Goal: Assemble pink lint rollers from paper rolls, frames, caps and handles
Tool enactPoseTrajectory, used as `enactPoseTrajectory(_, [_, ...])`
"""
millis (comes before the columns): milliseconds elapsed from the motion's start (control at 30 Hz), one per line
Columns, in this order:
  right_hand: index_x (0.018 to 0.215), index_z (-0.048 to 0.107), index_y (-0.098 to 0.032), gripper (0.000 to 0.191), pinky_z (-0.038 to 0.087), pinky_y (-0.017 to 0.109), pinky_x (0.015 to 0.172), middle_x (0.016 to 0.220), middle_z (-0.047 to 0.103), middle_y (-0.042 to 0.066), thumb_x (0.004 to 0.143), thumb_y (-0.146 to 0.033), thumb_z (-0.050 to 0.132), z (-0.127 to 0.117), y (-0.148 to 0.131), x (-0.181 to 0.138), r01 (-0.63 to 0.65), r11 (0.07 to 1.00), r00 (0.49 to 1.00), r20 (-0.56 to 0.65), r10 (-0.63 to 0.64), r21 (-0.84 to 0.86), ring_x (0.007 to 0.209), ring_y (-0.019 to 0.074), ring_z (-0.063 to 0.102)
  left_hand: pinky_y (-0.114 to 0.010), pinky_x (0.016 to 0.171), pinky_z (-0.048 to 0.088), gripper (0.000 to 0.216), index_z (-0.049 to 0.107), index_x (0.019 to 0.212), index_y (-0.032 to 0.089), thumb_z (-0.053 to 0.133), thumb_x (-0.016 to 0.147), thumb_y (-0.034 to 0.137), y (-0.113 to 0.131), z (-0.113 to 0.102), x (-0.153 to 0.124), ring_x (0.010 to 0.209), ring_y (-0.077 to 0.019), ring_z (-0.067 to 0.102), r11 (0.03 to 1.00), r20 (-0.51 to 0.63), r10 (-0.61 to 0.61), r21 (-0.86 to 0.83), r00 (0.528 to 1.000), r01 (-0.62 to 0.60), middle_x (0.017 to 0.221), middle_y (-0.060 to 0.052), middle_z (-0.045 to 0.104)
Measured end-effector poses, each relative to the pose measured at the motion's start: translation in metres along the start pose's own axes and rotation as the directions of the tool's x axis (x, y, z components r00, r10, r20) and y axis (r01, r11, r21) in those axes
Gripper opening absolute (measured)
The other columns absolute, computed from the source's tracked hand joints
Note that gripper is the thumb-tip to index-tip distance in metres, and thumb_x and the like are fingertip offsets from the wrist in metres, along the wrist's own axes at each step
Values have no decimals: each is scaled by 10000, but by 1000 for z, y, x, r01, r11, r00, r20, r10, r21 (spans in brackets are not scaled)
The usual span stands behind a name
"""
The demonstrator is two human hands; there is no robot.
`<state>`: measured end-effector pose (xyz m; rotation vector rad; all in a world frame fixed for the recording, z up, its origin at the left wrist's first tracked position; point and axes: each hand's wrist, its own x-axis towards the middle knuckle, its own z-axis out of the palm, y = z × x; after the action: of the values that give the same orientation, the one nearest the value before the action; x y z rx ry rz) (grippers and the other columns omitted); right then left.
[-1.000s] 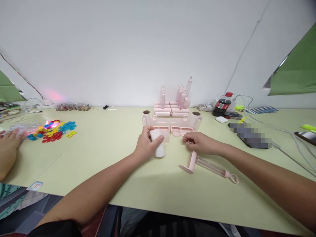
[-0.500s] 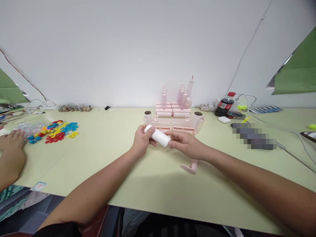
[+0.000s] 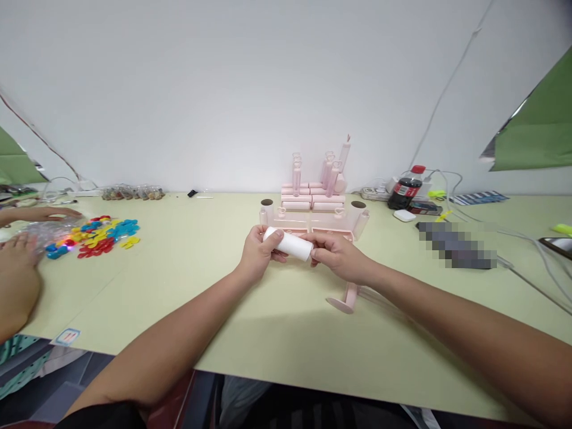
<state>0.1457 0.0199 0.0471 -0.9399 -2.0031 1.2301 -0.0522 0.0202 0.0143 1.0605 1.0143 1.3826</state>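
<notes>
A white lint roller roll (image 3: 294, 245) is held above the table, tilted with its right end lower. My left hand (image 3: 258, 253) wraps round its left end, thumb on top. At the other end, my right hand (image 3: 337, 256) pinches the rim between thumb and fingers. Below the right hand lies a pink lint roller handle (image 3: 344, 302) with a round disc, partly hidden by my wrist. Just behind my hands are open pink cases (image 3: 333, 234) and two upright rolls with brown cores, one on the left (image 3: 267, 205) and one on the right (image 3: 357, 208).
Stacked pink cases (image 3: 328, 207) and clear pink tubes (image 3: 297, 179) stand by the wall. A cola bottle (image 3: 406, 187), white case (image 3: 404, 215), cables and a blurred dark device (image 3: 456, 245) are right. Coloured plastic pieces (image 3: 100, 241) and another person's hands (image 3: 20, 256) are left.
The roll's right end has come up slightly, making it more level, and my right hand has shifted a little with it. Another person's second hand has appeared at far left.
</notes>
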Motion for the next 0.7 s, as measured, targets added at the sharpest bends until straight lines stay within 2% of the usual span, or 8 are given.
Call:
enactPoseTrajectory(67, [1156,686,-232,432,565,289,662,1003,664,32,767,-163,513,1,2,-1,-47,998,998,-29,49,47,699,128,592,-234,383,521,590,411,932,173,798,652,520,1,0,-1,511,-176,675,1000,10,6,8,1000,-6,747,-21,662])
enactPoseTrajectory(133, [1139,681,-232,422,586,305,659,920,662,23,755,-150,525,2,4,-1,-137,978,986,-77,150,158,637,116,598,-228,380,515,596,408,921,174,808,642,517,2,0,-1,522,-184,682,1000,8,12,16,1000,-12,740,-22,663])
enactPoseTrajectory(300, [1094,640,-212,382,618,324,683,830,643,35,731,-106,587,3,3,1,-259,818,919,-131,373,513,679,147,668,-246,411,540,624,387,893,187,838,606,507,1,0,0,561,-198,700,999,-4,-31,25,1000,31,748,-16,657])
enactPoseTrajectory(400, [1096,589,-200,370,601,298,609,851,656,50,738,-108,608,2,5,0,-292,807,893,-155,422,513,640,141,655,-241,394,532,630,366,878,198,845,597,495,0,0,3,567,-196,703,999,-1,-50,-17,999,50,780,-14,655])
enactPoseTrajectory(500, [1038,579,-193,274,510,259,472,850,670,51,766,-166,598,3,12,-3,-362,883,900,-134,415,298,529,114,576,-207,344,487,612,349,856,209,826,611,503,4,-4,6,535,-172,685,994,-44,-30,-104,999,25,768,5,639])
enactPoseTrajectory(567, [1012,615,-196,226,464,258,477,840,681,54,789,-213,579,5,18,-6,-381,925,924,-51,380,-8,568,139,588,-187,323,457,575,371,852,203,806,633,509,7,-7,9,503,-146,660,990,-59,-14,-142,998,6,729,14,622])
enactPoseTrajectory(633, [1009,666,-216,230,463,286,571,942,703,75,803,-234,565,8,23,-6,-279,892,951,26,308,-356,765,213,650,-176,321,440,520,413,856,186,779,666,502,9,-10,11,488,-126,639,986,-60,-12,-166,998,1,698,11,615])
enactPoseTrajectory(700, [1035,694,-238,260,451,318,665,1111,690,83,821,-236,547,12,24,-5,-140,804,971,77,224,-578,979,281,635,-176,324,434,464,451,868,171,748,704,487,10,-12,13,481,-118,628,981,-62,-22,-193,998,10,683,4,617])
